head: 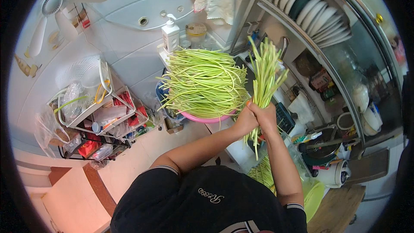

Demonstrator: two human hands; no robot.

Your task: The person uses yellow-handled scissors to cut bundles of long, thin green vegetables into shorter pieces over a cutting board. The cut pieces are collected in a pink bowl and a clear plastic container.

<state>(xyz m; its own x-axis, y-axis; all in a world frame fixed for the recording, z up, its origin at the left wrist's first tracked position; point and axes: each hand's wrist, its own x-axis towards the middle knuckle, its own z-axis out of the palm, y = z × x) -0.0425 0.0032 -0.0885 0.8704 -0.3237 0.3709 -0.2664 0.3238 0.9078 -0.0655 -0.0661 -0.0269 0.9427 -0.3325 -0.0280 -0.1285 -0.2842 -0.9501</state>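
Both of my hands are closed together around an upright bundle of long green vegetable stems [266, 71]. My left hand [245, 122] grips it from the left. Pressed against it, my right hand [266, 118] holds the bundle from the right. The stems fan out above my fists, and a few loose ends hang below. Just left of the bundle, a large heap of similar stems [203, 82] lies across a pink basin [210, 120], hiding most of it. More green stems [263, 174] lie in a clear container [299, 155], partly behind my right forearm.
A white pump bottle [170, 34] stands behind the heap. At left is a storage rack [106, 113] filled with bags and packets. A dish cabinet [323, 38] with stacked plates overhangs the right side. A wooden board [338, 207] and light-green basin [313, 197] are at lower right.
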